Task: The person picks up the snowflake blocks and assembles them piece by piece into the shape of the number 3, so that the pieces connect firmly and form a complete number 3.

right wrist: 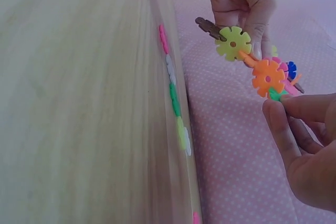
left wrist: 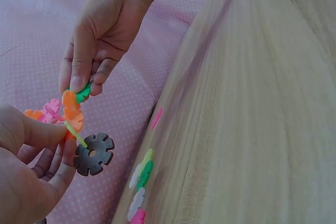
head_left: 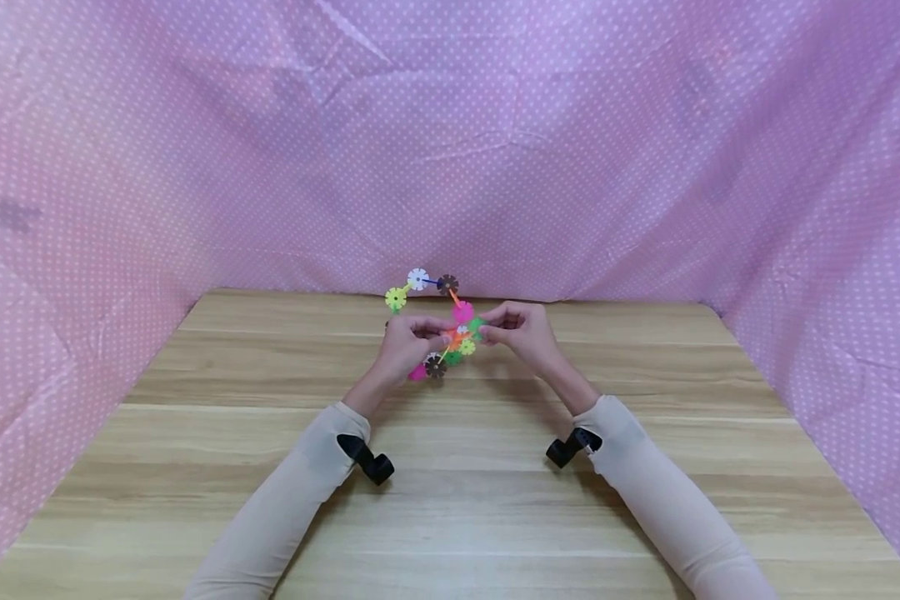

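Observation:
A chain of slotted plastic snowflake discs, with a white disc (head_left: 417, 279) and a brown disc (head_left: 447, 284) at its far part, bends around my left hand (head_left: 407, 343). That hand pinches the chain beside an orange disc (right wrist: 269, 78). A yellow disc (right wrist: 233, 44) and a dark brown disc (left wrist: 93, 153) stick out near its fingers. My right hand (head_left: 527, 332) pinches a green disc (left wrist: 83, 94) between thumb and forefinger, right at the orange disc's edge. The fingers hide parts of the chain.
Beyond the hands, along the wooden table's (head_left: 450, 517) far edge, lie several loose discs, among them a pink disc (right wrist: 163, 39) and a green disc (right wrist: 175, 99). A pink dotted cloth (head_left: 450, 150) hangs behind and at both sides.

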Motion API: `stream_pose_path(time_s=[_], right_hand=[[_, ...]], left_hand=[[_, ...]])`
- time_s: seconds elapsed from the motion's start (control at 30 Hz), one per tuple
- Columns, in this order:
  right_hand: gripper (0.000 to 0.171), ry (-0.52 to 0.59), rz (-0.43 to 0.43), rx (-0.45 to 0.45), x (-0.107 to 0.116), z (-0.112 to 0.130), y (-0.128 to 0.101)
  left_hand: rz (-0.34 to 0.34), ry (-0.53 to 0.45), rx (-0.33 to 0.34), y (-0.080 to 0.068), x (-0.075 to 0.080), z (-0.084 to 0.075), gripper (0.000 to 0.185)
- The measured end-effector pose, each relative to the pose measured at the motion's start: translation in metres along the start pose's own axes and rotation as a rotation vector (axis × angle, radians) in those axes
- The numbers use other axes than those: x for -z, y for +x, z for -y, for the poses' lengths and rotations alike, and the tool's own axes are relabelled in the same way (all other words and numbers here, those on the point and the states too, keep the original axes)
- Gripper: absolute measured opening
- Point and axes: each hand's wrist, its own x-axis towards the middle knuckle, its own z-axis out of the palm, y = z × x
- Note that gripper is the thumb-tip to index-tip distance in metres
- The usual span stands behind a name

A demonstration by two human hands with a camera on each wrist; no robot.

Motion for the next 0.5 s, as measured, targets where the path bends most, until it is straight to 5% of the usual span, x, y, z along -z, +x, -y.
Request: stream_pose_path(time_s=[0.5], right_hand=[[0.028,0.125,0.0,-0.133,0.0055,-0.0041,0.0029]], left_hand=[[0.034,-0.101,0.029,0.0024,0.0012,-0.0014,0.027]])
